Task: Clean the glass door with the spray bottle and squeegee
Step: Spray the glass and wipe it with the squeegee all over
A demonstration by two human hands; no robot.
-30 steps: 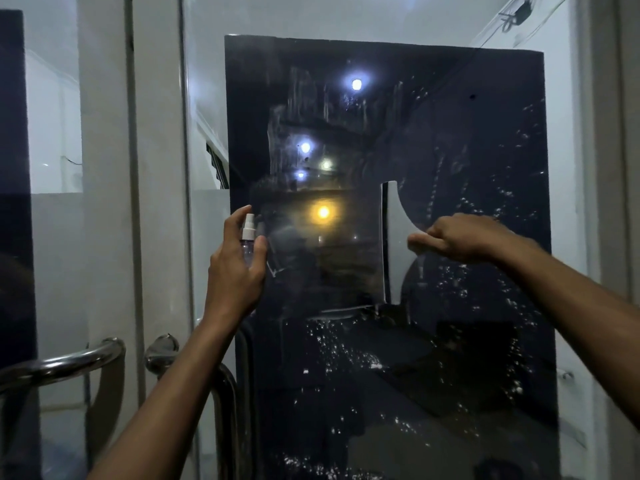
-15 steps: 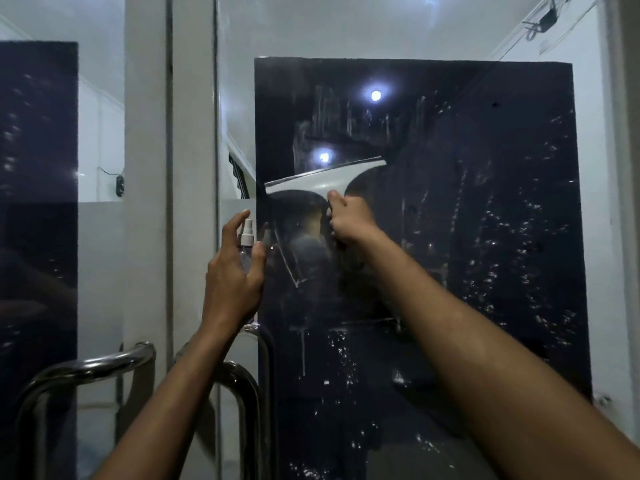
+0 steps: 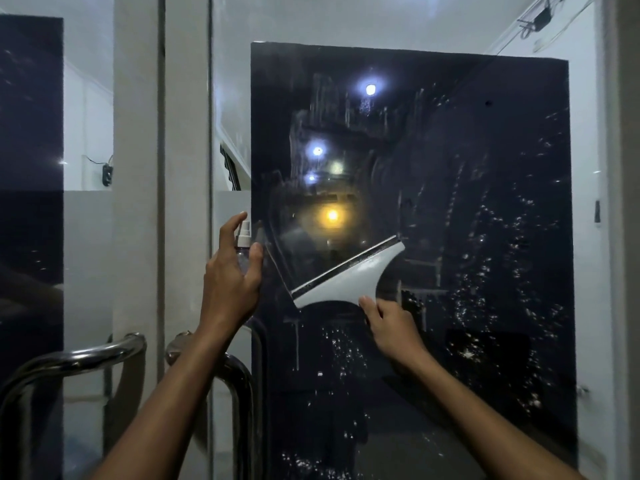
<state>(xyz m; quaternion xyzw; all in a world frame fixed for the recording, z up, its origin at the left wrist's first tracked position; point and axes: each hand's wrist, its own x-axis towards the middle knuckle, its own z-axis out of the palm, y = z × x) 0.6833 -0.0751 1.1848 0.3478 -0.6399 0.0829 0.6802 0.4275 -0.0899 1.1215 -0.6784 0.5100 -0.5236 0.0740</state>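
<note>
Right hand point(image 3: 391, 327) grips squeegee point(image 3: 349, 275) handle, blade slanting up-right on glass door point(image 3: 485, 202) center; left hand point(image 3: 230, 282) clutches spray bottle point(image 3: 243, 249) nr left edge.

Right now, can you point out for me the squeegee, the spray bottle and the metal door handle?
squeegee point(image 3: 356, 277): head view, on the white body below the blade.
spray bottle point(image 3: 243, 239): head view, on the white nozzle top.
metal door handle point(image 3: 79, 355): head view, on the curved upper bar.

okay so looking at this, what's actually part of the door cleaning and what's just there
Part of the job:
glass door
spray bottle, gripped by left hand
squeegee, held by right hand

Just there:
metal door handles
ceiling cables
</note>
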